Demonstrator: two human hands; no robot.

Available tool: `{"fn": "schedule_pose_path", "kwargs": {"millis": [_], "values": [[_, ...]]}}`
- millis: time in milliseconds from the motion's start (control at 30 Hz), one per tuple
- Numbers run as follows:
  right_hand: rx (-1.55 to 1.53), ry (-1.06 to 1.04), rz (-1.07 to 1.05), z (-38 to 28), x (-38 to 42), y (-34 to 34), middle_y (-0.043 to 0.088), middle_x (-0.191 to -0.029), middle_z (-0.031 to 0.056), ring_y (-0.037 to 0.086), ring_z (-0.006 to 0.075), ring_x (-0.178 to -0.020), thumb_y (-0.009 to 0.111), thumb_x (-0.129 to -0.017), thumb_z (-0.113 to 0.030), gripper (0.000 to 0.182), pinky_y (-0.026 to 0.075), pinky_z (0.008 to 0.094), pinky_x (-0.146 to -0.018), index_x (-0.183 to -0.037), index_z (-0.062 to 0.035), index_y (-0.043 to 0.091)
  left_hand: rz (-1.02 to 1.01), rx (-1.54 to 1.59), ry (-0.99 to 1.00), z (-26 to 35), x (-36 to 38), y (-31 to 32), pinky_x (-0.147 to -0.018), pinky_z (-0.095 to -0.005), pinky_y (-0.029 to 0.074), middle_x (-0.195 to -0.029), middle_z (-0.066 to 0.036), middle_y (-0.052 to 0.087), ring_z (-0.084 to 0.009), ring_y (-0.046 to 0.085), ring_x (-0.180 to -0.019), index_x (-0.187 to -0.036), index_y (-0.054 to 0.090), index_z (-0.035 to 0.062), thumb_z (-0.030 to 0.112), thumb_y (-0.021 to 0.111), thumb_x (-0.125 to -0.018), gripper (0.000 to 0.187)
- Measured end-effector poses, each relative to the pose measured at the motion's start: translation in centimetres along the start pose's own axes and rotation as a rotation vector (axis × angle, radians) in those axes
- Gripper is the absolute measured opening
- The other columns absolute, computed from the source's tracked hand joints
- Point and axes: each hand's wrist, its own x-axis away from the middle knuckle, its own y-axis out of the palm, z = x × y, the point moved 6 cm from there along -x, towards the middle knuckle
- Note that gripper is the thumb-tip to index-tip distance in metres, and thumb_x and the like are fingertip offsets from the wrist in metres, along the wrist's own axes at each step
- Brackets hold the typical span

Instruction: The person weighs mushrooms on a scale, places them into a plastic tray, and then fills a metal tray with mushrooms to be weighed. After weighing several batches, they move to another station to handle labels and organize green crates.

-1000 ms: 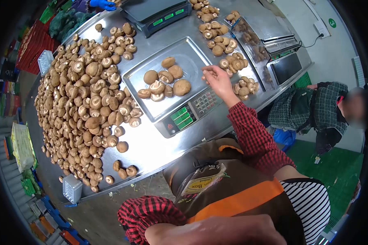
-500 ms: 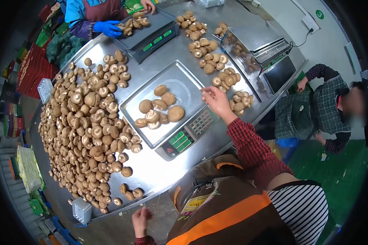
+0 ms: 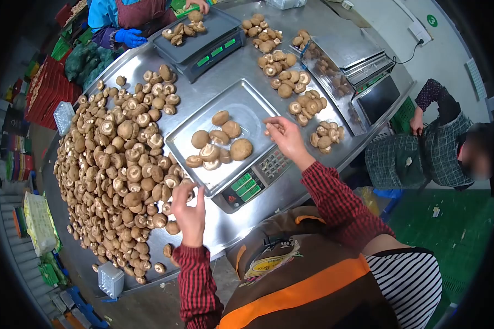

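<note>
My left hand (image 3: 189, 215) is at the right edge of the big mushroom pile (image 3: 115, 164), thumb and fingers apart around a partly hidden mushroom, with no firm grip visible. Over the right edge of the metal weighing tray (image 3: 236, 90), my right hand (image 3: 286, 140) hovers with loosely bent fingers slightly apart and nothing visible between them. Several brown mushrooms (image 3: 241, 149) lie together in the tray's left and middle part. The scale's keypad and green display (image 3: 247, 187) face my body.
Small mushroom groups (image 3: 308, 106) line the table beyond the tray. A second scale (image 3: 211, 46) holds mushrooms near a co-worker's blue-gloved hand (image 3: 130, 38). A packing machine (image 3: 374, 98) stands right, with another person (image 3: 417, 151) beyond. Clear plastic boxes (image 3: 111, 279) sit at the table edge.
My left hand has risen from below the table edge to the pile. My right hand has shifted slightly left and down. The co-worker's gloved hand has drawn back from the second scale's mushrooms.
</note>
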Motion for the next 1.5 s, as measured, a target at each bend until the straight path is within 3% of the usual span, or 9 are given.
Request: {"fn": "schedule_pose_path", "kwargs": {"millis": [100, 300, 500, 700, 867, 967, 1100, 1367, 1500], "values": [[-0.014, 0.017, 0.029, -0.1, 0.8, -1.3, 0.064, -0.083, 0.0053, 0.060, 0.0093, -0.075, 0.055, -0.092, -0.012, 0.020, 0.047, 0.0230, -0.063, -0.106, 0.0011, 0.060, 0.102, -0.097, 0.059, 1.2, -2.7, 1.9, -0.074, -0.0373, 0.045, -0.090, -0.013, 0.058, -0.0294, 0.056, -0.086, -0.093, 0.062, 0.0000, 0.004, 0.070, -0.074, 0.021], [0.017, 0.118, 0.105, 2.2, 3.0, -3.8, 0.064, -0.082, 0.0052, 0.061, 0.0085, -0.075, 0.055, -0.092, -0.012, 0.019, 0.048, 0.0220, -0.062, -0.105, 0.0015, 0.060, -0.158, -0.237, 0.517, 6.8, -4.7, 6.5, -0.086, -0.0413, 0.038, -0.099, -0.009, 0.060, -0.0277, 0.053, -0.099, -0.103, 0.061, 0.0075, 0.004, 0.065, -0.072, 0.031], [-0.018, 0.131, 0.101, 1.8, 3.3, -3.6, 0.062, -0.083, 0.0011, 0.058, 0.0062, -0.076, 0.055, -0.093, -0.013, 0.019, 0.045, 0.0206, -0.064, -0.107, -0.0002, 0.060, -0.233, -0.309, 0.599, 6.3, -5.4, 9.0, -0.100, -0.0481, 0.032, -0.104, -0.010, 0.059, -0.0286, 0.051, -0.106, -0.109, 0.059, 0.0068, 0.005, 0.070, -0.065, 0.046], [-0.011, 0.100, 0.083, 2.3, 3.0, -3.4, 0.064, -0.080, 0.0049, 0.060, 0.0080, -0.072, 0.055, -0.092, -0.013, 0.019, 0.048, 0.0221, -0.062, -0.105, 0.0008, 0.060, -0.008, 0.188, 0.254, 5.0, -4.2, 4.5, -0.087, -0.0336, 0.045, -0.106, -0.013, 0.059, -0.0267, 0.057, -0.097, -0.111, 0.057, 0.0020, 0.002, 0.073, -0.069, 0.044], [0.007, 0.112, 0.070, 3.1, 2.8, -3.4, 0.064, -0.081, 0.0048, 0.059, 0.0080, -0.069, 0.057, -0.091, -0.013, 0.020, 0.048, 0.0221, -0.062, -0.107, 0.0006, 0.060, 0.759, -0.034, -0.085, -2.1, -1.4, -7.3, -0.097, -0.0391, 0.038, -0.119, -0.014, 0.050, -0.0273, 0.050, -0.109, -0.122, 0.047, -0.0030, 0.010, 0.072, -0.078, 0.052], [0.038, 0.129, 0.015, 2.0, 2.8, -2.3, 0.063, -0.085, 0.0049, 0.059, 0.0081, -0.071, 0.059, -0.090, -0.015, 0.024, 0.048, 0.0234, -0.064, -0.109, 0.0000, 0.059, 0.767, -0.236, -0.287, -4.2, -0.1, -10.4, -0.097, -0.0404, 0.038, -0.118, -0.018, 0.047, -0.0279, 0.049, -0.109, -0.125, 0.041, -0.0060, 0.016, 0.066, -0.086, 0.051], [0.193, 0.122, -0.058, -0.4, 2.9, 0.0, 0.061, -0.094, 0.0082, 0.059, 0.0113, -0.074, 0.065, -0.086, -0.021, 0.034, 0.049, 0.0268, -0.069, -0.113, -0.0015, 0.058, 0.469, -0.002, -0.231, -5.7, -0.3, -6.7, -0.085, -0.0361, 0.046, -0.117, -0.015, 0.047, -0.0234, 0.050, -0.107, -0.126, 0.045, 0.0012, 0.013, 0.067, -0.085, 0.048], [0.568, -0.118, -0.228, -3.2, 2.2, 4.0, 0.048, -0.115, 0.0146, 0.053, 0.0241, -0.100, 0.075, -0.074, -0.036, 0.065, 0.047, 0.0340, -0.085, -0.124, -0.0038, 0.050, -0.168, -0.253, 0.332, -0.4, -5.5, 0.9, -0.098, -0.0410, 0.040, -0.124, -0.014, 0.052, -0.0352, 0.047, -0.115, -0.113, 0.059, 0.0041, -0.002, 0.067, -0.072, 0.042], [0.828, -0.253, -0.237, -3.5, 2.4, 6.3, 0.047, -0.118, 0.0162, 0.050, 0.0328, -0.106, 0.076, -0.070, -0.032, 0.064, 0.042, 0.0407, -0.093, -0.122, -0.0040, 0.051, -0.311, -0.198, 0.385, -0.9, -6.8, 2.9, -0.093, -0.0395, 0.043, -0.116, -0.014, 0.057, -0.0331, 0.051, -0.110, -0.108, 0.062, 0.0036, -0.004, 0.065, -0.071, 0.039]]}}
